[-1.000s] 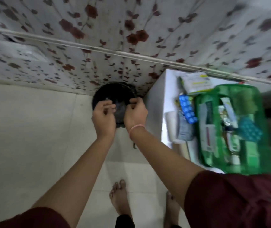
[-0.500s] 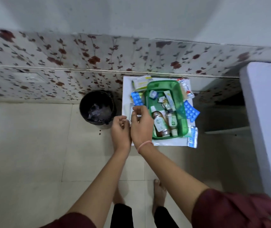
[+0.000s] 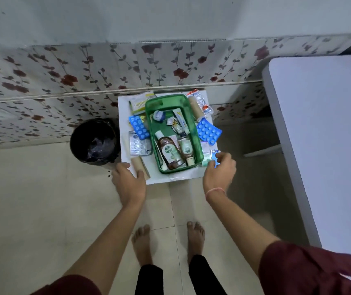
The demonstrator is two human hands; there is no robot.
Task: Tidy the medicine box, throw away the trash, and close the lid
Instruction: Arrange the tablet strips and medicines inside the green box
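Green plastic, the medicine box (image 3: 193,124) sat lidless on a small white worktop (image 3: 170,177) against a floral wall (image 3: 63,81), blister packs (image 3: 208,131) scattered around it. A black bin (image 3: 94,142) stood just left on the pale tiled floor (image 3: 31,199). The left hand (image 3: 128,180) hovered with released grip at the worktop's near corner; the right hand (image 3: 220,170) pinched a blue pack (image 3: 215,156).

Brown bottle (image 3: 168,152) lying in green medicine box (image 3: 199,153): label showing "Dettol". Remaining packet and strip print reading too small, illegible.
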